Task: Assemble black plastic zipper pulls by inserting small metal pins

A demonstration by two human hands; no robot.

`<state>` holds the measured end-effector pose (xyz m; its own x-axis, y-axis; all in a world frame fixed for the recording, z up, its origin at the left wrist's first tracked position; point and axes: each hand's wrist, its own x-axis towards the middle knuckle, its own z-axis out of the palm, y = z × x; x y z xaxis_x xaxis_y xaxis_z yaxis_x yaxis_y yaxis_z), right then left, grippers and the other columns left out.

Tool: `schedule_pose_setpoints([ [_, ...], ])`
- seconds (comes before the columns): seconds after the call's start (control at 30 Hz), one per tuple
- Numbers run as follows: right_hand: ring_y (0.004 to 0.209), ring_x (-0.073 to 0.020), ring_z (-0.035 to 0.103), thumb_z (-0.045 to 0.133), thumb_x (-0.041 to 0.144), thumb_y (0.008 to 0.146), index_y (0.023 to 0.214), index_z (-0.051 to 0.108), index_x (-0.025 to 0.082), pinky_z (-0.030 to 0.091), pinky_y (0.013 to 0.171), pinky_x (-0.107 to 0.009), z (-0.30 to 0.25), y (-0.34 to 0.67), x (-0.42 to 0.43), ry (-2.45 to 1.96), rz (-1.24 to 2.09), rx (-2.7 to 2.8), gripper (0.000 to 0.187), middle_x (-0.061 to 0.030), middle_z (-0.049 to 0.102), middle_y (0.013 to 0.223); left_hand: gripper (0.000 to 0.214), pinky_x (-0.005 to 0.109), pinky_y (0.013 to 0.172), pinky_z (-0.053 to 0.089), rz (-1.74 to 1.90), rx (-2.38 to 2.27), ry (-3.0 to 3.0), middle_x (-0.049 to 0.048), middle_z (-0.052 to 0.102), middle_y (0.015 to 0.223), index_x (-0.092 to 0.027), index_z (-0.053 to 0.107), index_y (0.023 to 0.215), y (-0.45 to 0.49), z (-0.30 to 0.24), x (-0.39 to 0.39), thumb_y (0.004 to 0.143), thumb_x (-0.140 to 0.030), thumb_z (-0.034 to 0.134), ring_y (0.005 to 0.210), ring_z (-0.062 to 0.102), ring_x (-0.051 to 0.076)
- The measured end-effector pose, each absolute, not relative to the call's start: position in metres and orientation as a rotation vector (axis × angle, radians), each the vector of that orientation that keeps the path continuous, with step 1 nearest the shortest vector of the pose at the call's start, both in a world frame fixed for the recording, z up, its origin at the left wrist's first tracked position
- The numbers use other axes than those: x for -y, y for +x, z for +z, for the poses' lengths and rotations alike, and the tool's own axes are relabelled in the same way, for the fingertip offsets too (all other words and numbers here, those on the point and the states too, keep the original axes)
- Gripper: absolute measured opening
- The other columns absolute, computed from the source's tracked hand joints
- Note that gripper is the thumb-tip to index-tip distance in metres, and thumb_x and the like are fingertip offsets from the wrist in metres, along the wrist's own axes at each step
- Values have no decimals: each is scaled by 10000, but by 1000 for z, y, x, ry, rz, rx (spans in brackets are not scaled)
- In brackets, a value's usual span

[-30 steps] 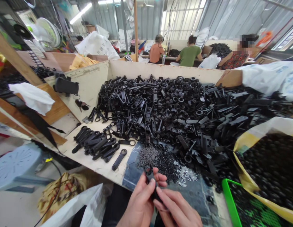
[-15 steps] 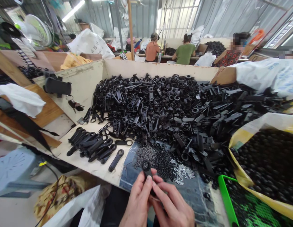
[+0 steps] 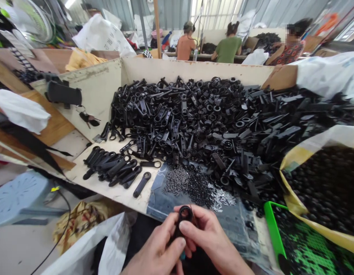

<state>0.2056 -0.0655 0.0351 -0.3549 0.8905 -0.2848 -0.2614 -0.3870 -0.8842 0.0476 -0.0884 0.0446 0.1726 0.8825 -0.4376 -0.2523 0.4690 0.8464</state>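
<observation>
Close to my body, both hands hold one black plastic handle with a ring end (image 3: 181,216), the ring pointing up and away. My left hand (image 3: 161,244) grips the handle's lower part from the left. My right hand (image 3: 204,231) has its thumb just below the ring and its fingers behind. Much of the handle is hidden by my fingers. Beyond my hands, small grey pieces (image 3: 177,181), small black pieces (image 3: 201,187) and silver pins (image 3: 221,198) lie on a dark blue mat (image 3: 162,204). Similar ring-ended handles (image 3: 116,166) lie in a row on the left.
A large heap of black plastic parts (image 3: 177,122) fills the bench's back. At right stand a yellow-white sack (image 3: 290,164) of black round pieces and a green tray (image 3: 275,229). Keys (image 3: 89,119) hang on the left panel. Several people (image 3: 228,46) sit beyond.
My hands have drawn the handle slightly nearer and tilted its ring. The right thumb has moved up near the ring, and the left hand has shifted lower. The view has tipped down slightly.
</observation>
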Motion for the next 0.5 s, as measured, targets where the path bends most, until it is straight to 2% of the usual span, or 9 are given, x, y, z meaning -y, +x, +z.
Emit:
schedule_pose_setpoints([
  [0.1,487,-105,539,669,511,954,929,662,169,410,486,-191,36,202,71,-1119,1766,1177,343,47,555,573,462,207,413,364,860,-1171,821,18,656,626,-225,710,1226,45,46,95,834,-461,774,437,470,113],
  [0.17,499,-113,549,626,496,983,902,660,177,416,491,-197,33,198,72,-1191,1629,1287,331,46,557,575,414,203,402,307,836,-1223,982,-24,572,528,-218,711,1212,46,45,94,891,-480,704,403,387,94],
  [0.23,500,-122,548,611,495,986,909,679,183,426,483,-203,28,194,70,-1235,1499,1338,328,44,558,580,402,206,421,320,811,-1252,1079,-25,558,539,-210,706,1223,47,44,89,924,-474,656,428,401,105],
  [0.3,556,-148,602,637,483,965,941,718,194,475,509,-211,24,193,68,-1263,1351,1345,301,15,622,647,396,222,450,371,785,-1249,1094,0,609,609,-208,699,1243,47,45,82,953,-461,606,457,456,124],
  [0.37,720,-200,688,705,449,915,974,763,215,553,616,-231,19,196,67,-1266,1169,1359,248,-45,721,828,324,264,577,478,835,-1217,1136,57,711,766,-219,731,1191,42,51,75,959,-408,607,582,592,172],
  [0.43,868,-249,711,781,421,845,903,790,233,588,720,-255,15,202,65,-1223,1033,1408,197,-87,745,991,206,337,843,513,960,-1211,1272,110,767,1010,-233,787,1063,33,56,70,923,-335,675,882,686,252],
  [0.47,813,-244,707,791,434,828,843,785,238,588,673,-248,12,206,64,-1212,1019,1389,197,-79,742,921,162,363,948,477,1009,-1212,1346,120,765,1093,-237,807,999,28,57,70,908,-315,698,1012,673,283],
  [0.5,764,-241,703,800,454,817,843,782,241,588,641,-248,9,208,63,-1239,1041,1333,215,-71,738,861,150,374,982,455,1028,-1206,1397,123,764,1113,-239,818,962,25,57,70,898,-324,711,1062,659,299],
])
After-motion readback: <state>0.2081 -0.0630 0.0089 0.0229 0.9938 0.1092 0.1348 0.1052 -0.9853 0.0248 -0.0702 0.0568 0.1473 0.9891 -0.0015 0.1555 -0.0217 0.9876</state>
